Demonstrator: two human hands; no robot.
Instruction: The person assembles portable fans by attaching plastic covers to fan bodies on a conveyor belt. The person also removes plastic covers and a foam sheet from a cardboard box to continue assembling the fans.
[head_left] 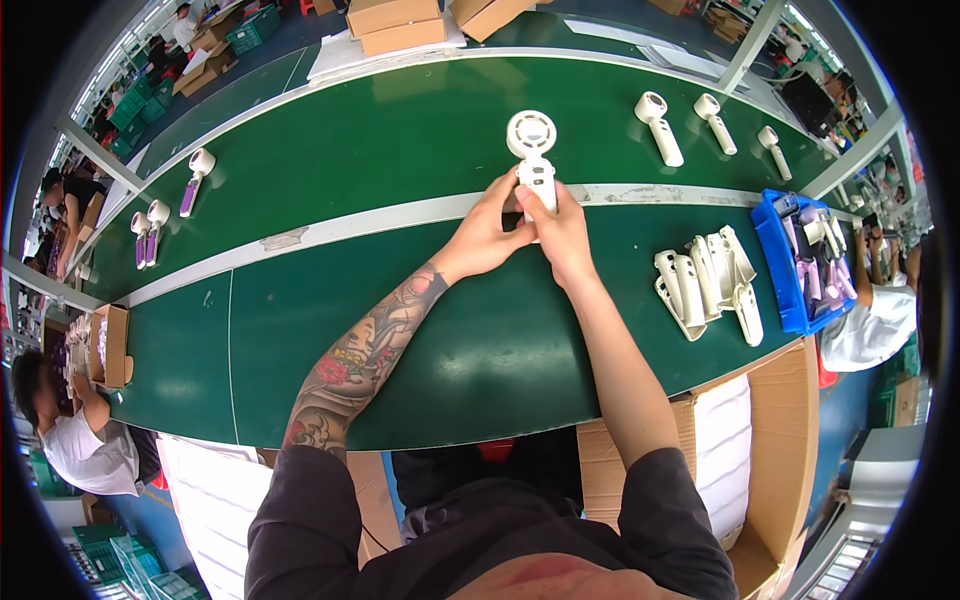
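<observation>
Upright in front of me, over the pale rail between the bench and the far green strip, is a white handheld fan (537, 178) with a round ring-shaped head. My left hand (487, 238) wraps its handle from the left. From the other side my right hand (564, 238) grips the same handle, its thumb lying on the front below some small dark spots. The handle's lower end is mostly hidden by my fingers. To the right on the bench lies a pile of white handle shells (708, 275), several of them, some curved open.
Beside the shells stands a blue bin (775, 262) of white and purple parts. White fans (660, 135) lie on the far strip at right, purple-handled fans (196, 183) at left. A cardboard box (785, 450) is below the bench's right edge. Co-workers sit at both sides.
</observation>
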